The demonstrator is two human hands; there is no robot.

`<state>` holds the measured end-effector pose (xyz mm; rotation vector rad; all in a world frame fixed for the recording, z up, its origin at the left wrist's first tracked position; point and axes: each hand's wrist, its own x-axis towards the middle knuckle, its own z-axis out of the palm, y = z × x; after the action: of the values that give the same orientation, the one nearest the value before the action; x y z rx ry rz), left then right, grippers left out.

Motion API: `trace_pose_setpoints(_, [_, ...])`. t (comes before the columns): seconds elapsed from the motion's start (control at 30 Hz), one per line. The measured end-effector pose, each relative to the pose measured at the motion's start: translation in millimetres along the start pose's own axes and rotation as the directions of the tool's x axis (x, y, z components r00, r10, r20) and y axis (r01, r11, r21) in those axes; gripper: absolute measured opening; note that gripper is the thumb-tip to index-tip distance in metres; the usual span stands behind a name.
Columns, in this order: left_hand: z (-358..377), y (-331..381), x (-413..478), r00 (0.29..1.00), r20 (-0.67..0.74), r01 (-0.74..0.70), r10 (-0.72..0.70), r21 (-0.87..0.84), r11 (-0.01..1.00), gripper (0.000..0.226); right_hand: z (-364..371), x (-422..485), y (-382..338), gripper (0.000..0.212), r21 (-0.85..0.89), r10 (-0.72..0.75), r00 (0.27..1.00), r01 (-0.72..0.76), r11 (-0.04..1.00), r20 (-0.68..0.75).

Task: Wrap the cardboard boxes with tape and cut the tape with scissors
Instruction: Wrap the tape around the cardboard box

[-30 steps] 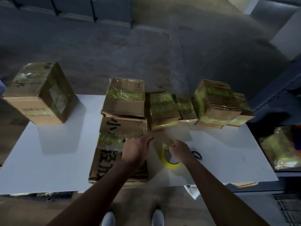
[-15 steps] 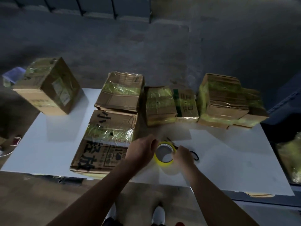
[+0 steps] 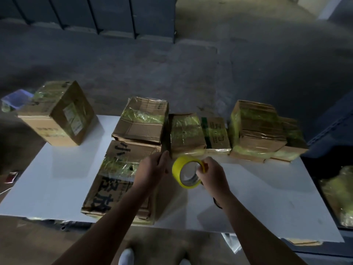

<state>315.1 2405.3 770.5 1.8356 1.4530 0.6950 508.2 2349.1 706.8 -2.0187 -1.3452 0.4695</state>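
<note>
Yellow tape roll point(image 3: 188, 172) sits on edge at the frame's centre, above the white table point(image 3: 57, 178). Our right hand point(image 3: 213, 175) has its fingers curled round the roll's right rim. Our left hand point(image 3: 152, 169) hovers over the right edge of the big flat cardboard box point(image 3: 116, 180) at lower centre-left. Its fingers reach toward the roll, but we cannot tell whether they pinch a free end.

To do this step well, we judge, we should:
- peel the end with the left hand;
- keep the roll low and the strip taut;
- lay it over bare cardboard beside the 1 glossy band already there.

A dark loop point(image 3: 217, 204) by our right forearm is probably the scissors, within reach.
</note>
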Motion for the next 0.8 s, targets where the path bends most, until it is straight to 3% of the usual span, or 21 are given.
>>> trace_pose_setpoints(0.23, [-35,-20,31,0.999,-0.018,-0.039,0.037,-0.126,0.991,0.003,-2,6,-62,0.018,0.026,-0.22,0.974,0.222,0.975,-0.058])
trace_pose_setpoints(0.53, [-85,-38,46,0.953,0.134,-0.238,0.273,-0.228,0.944,0.03,28,9,-124,0.019,-0.086,-0.399,0.917,0.397,0.914,-0.016])
trace_pose_setpoints(0.8, [-113,-58,50,0.842,0.164,-0.485,0.513,-0.186,0.855,0.033,43,21,-154,0.021,-0.087,-0.325,0.944,0.32,0.943,-0.059])
